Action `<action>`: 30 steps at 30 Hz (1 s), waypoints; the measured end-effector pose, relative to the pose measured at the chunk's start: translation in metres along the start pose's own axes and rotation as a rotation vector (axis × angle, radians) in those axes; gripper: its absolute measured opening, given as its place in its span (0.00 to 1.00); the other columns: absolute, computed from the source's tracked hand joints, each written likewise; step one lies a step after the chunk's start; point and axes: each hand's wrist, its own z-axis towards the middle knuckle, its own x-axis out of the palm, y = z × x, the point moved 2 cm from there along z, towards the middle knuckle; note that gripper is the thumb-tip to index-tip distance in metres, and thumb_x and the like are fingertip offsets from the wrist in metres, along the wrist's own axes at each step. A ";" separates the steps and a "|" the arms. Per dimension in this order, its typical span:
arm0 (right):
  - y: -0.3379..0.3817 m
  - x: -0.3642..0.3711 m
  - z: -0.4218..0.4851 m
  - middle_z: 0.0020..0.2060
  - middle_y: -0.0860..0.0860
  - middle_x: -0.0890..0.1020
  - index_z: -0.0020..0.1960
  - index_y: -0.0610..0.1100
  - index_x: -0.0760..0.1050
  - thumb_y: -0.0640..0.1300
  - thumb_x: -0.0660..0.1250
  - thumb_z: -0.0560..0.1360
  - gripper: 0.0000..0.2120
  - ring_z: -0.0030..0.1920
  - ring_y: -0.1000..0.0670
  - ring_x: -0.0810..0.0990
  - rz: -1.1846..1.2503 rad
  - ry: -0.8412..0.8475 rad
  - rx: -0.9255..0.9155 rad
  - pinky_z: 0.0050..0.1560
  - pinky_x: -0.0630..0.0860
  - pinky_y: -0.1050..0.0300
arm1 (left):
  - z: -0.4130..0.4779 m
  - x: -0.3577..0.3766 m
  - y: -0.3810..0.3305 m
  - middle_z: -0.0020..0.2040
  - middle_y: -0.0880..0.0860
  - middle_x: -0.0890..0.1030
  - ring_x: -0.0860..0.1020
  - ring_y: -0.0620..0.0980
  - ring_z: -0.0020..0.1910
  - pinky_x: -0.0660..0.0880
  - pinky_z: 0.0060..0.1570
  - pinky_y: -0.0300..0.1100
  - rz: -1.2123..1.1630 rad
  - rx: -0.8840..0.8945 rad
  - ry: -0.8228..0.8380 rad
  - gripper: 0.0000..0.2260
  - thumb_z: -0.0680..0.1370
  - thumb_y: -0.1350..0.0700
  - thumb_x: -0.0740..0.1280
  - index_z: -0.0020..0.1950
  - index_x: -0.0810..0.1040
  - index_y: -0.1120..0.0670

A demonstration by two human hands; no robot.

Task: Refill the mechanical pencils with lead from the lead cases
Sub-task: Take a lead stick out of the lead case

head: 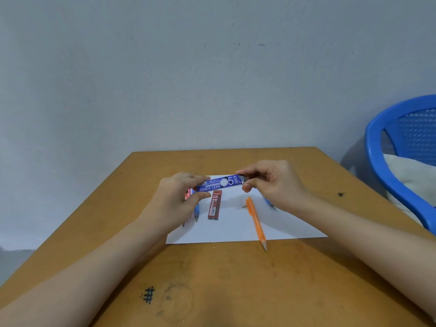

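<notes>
I hold the blue case (220,182) above the paper (236,230), its long axis running left to right: my left hand (179,197) pinches its left end and my right hand (271,182) pinches its right. Below, the red case (215,205) lies lengthwise away from me, and the orange pencil (256,221) points its tip at me. It's a brown table (236,279), with a grey wall behind and a blue chair (389,161) to the right.

I see a blue lead case (220,182) lettered in white, a red lead case (214,205) with white print, and an orange mechanical pencil (256,221). The paper sheet (236,230) is plain white. The table (236,279) is ochre brown with a black hash mark (149,295). The chair (374,156) is bright blue with a lattice-patterned back.
</notes>
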 end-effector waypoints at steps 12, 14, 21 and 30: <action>0.000 0.020 -0.008 0.39 0.49 0.84 0.47 0.42 0.81 0.29 0.67 0.70 0.12 0.41 0.54 0.81 0.719 0.033 0.245 0.50 0.76 0.62 | -0.006 0.000 -0.016 0.37 0.40 0.83 0.72 0.43 0.34 0.67 0.33 0.33 -0.253 -0.124 -0.035 0.09 0.72 0.54 0.74 0.51 0.84 0.48; 0.003 0.030 -0.014 0.41 0.48 0.84 0.49 0.40 0.80 0.33 0.68 0.70 0.09 0.41 0.53 0.81 0.769 0.014 0.276 0.48 0.76 0.63 | -0.009 0.002 -0.023 0.36 0.44 0.83 0.71 0.42 0.34 0.66 0.35 0.34 -0.305 -0.115 -0.007 0.10 0.71 0.52 0.74 0.48 0.81 0.38; 0.011 0.023 -0.015 0.52 0.45 0.83 0.53 0.39 0.79 0.39 0.68 0.70 0.12 0.54 0.45 0.81 0.768 -0.087 0.227 0.55 0.77 0.52 | -0.016 0.002 -0.039 0.41 0.43 0.84 0.77 0.36 0.43 0.69 0.45 0.28 -0.373 -0.151 0.019 0.15 0.71 0.44 0.68 0.55 0.82 0.47; 0.007 0.008 -0.006 0.47 0.50 0.81 0.62 0.43 0.77 0.39 0.65 0.74 0.16 0.46 0.54 0.78 -0.229 -0.101 -0.318 0.47 0.73 0.66 | -0.009 0.001 -0.036 0.49 0.60 0.84 0.82 0.55 0.52 0.76 0.59 0.48 -1.191 -0.616 -0.013 0.20 0.78 0.47 0.58 0.53 0.80 0.63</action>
